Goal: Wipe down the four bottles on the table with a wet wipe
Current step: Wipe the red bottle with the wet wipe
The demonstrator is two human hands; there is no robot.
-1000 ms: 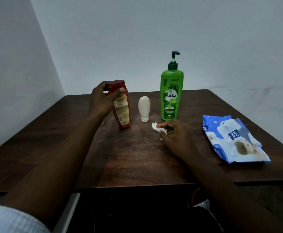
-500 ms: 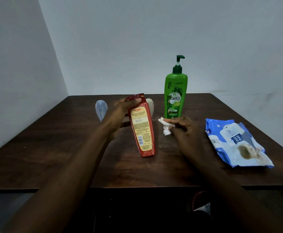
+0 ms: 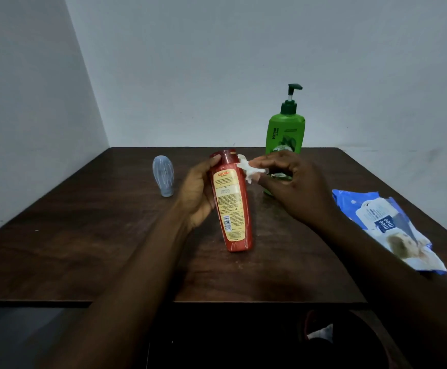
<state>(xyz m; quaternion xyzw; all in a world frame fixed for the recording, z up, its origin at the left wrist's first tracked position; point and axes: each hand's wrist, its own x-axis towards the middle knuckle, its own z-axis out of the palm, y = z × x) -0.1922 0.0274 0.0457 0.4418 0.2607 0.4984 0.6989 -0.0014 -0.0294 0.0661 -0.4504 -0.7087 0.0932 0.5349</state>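
Observation:
My left hand (image 3: 198,193) grips a red bottle (image 3: 231,203) with a yellow label, tilted, its base resting on the dark wooden table (image 3: 84,235). My right hand (image 3: 294,187) pinches a crumpled white wet wipe (image 3: 249,170) against the bottle's red cap. Behind my right hand stands a tall green pump bottle (image 3: 286,131), partly hidden. A small pale blue bottle (image 3: 163,175) stands cap-down at the left. The small white bottle is hidden.
A blue and white pack of wet wipes (image 3: 387,230) lies at the table's right side. White walls meet in a corner behind the table. The table's front edge (image 3: 243,302) runs close below my forearms.
My left hand has drawn the red bottle nearer and to the middle. My right hand has lifted the wipe from the table up to the bottle's cap.

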